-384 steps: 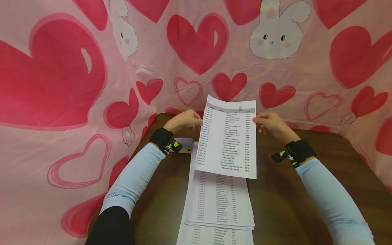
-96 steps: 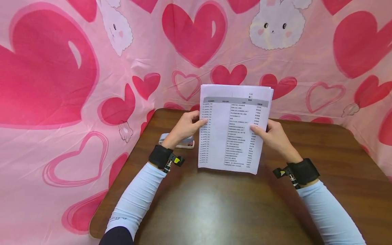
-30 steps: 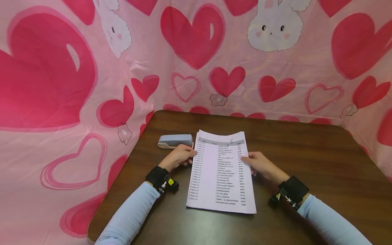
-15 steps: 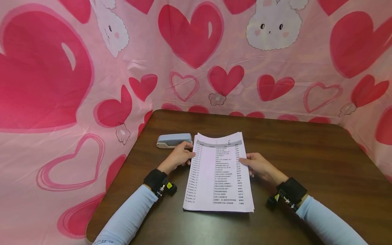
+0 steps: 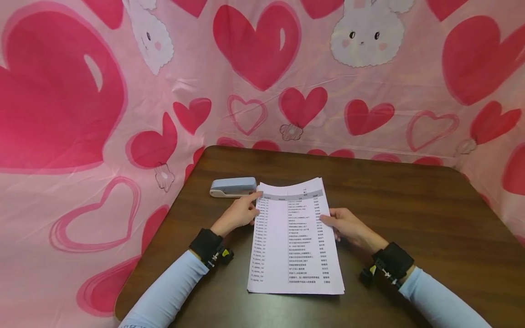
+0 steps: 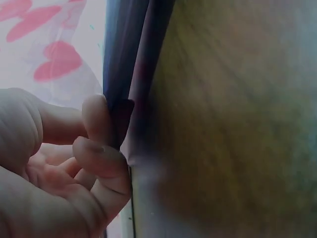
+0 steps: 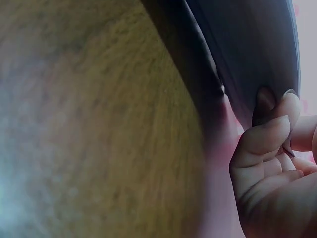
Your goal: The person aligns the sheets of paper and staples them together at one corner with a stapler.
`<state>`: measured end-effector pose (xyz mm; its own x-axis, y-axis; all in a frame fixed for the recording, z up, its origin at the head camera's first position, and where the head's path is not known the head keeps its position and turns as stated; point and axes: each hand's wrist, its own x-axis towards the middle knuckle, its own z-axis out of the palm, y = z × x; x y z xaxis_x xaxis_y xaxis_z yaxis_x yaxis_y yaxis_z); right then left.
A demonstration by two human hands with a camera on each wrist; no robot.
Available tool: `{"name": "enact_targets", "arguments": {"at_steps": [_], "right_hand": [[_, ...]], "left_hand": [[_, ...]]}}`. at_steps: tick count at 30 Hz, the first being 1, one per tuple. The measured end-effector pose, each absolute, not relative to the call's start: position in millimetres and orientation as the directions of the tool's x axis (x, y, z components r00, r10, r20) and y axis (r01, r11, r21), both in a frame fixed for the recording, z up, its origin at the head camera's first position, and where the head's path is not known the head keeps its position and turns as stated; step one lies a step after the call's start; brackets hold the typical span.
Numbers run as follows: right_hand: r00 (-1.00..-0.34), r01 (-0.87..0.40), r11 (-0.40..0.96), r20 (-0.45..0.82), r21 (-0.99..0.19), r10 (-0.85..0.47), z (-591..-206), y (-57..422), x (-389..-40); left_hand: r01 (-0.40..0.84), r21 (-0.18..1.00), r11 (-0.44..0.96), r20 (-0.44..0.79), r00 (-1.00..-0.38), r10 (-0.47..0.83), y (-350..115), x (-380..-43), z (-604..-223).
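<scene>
In the head view, a stack of printed paper sheets (image 5: pixel 293 241) is tilted over the brown table, its top edge bowed and its near end low. My left hand (image 5: pixel 238 214) grips the left edge high up, one finger stretched toward the top corner. On the opposite edge, my right hand (image 5: pixel 352 228) pinches the stack with its thumb on the printed face and the other fingers behind. The left wrist view has curled fingertips (image 6: pixel 101 158) right at the sheets' edge. Seen from the right wrist, the thumb and fingers meet around the paper (image 7: pixel 252 49).
A blue-grey and white stapler (image 5: pixel 234 187) lies just beyond my left hand, close to the stack's top left corner. The dark wooden table (image 5: pixel 410 205) has rounded far corners. Pink cloth (image 5: pixel 254 114) printed with hearts and rabbits hangs behind and at the sides.
Several overlapping sheets have become one squared stack, lifted upright and then lowered toward the table. In the last half second, the left hand's finger has stretched toward the top corner and the stack shifted slightly nearer.
</scene>
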<state>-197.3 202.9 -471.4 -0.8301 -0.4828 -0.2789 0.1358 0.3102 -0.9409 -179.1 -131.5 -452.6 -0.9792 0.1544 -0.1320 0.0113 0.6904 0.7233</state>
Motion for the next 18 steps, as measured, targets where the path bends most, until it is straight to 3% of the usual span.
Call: {"name": "enact_targets", "arguments": {"at_steps": [5,18], "right_hand": [[-0.828,0.103,0.309,-0.254,-0.946,-0.500,-469,201,-197],[-0.829,0.100,0.299,-0.245,-0.949,-0.502,-467,188,-201]], "left_hand": [[-0.041,0.724,0.688,-0.195,-0.970,0.147,-134,-183,-453],[-0.071,0.737,0.672,-0.206,-0.971,0.123,-145,-189,-452]]}}
